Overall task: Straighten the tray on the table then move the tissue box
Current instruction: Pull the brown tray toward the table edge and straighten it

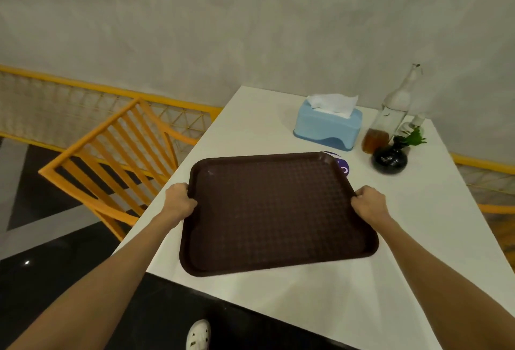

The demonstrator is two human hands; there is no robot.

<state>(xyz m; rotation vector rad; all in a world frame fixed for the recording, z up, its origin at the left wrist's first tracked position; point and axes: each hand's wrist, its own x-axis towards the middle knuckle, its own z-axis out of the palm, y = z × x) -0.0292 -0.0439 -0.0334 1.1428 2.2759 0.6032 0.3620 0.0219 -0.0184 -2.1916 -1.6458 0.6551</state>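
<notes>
1. A white table (pixel 278 308) stands by a grey wall.
2. The left hand (pixel 179 202) and right hand (pixel 369 203) grip the brown tray (pixel 276 210), which sits askew.
3. The tissue box (pixel 327 127) waits untouched behind it.

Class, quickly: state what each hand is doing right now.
Left hand: closed on the left edge of the brown tray.
Right hand: closed on the tray's right edge.

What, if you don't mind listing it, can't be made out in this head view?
- Purple sticker: mostly hidden under the tray; its print is unreadable.
- Left hand and right hand fingertips: curled under the tray rim.
- Shoe: cut off by the bottom edge.
- Bottle label: too blurred.
</notes>
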